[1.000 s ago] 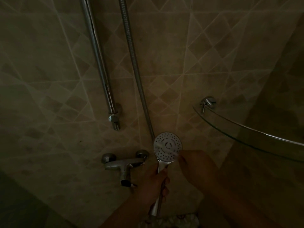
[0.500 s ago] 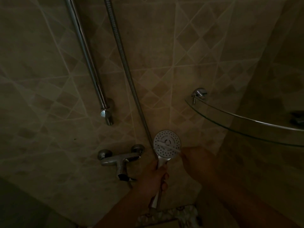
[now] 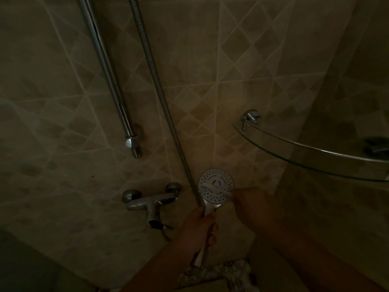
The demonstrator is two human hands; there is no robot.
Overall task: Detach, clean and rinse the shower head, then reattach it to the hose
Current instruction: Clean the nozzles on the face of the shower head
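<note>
- The left hand (image 3: 200,226) was wrapped around the handle of the shower head (image 3: 216,188), fingers curled about the stem just below the round face.
- The shower head stood upright above that fist, its white perforated face turned toward the camera, in front of the tiled wall (image 3: 210,81) and just right of the hose.
- The handle ran down through the fist and came out below it, toward the lower edge of the view.
- The right hand (image 3: 252,207) was at the right rim of the face, holding a thin pale tool (image 3: 214,187) that lay across the disc; it was blurred and too dim to name, and how the fingers closed on it could not be told.
- The metal hose (image 3: 151,66) hung down the wall from the top of the view and passed just left of the shower head.
- A chrome slide rail (image 3: 105,66) was fixed left of the hose, and the mixer tap (image 3: 151,202) sat on the wall left of the left hand.
- A curved glass shelf (image 3: 305,157) projected from the corner on the right, above the right forearm.
</note>
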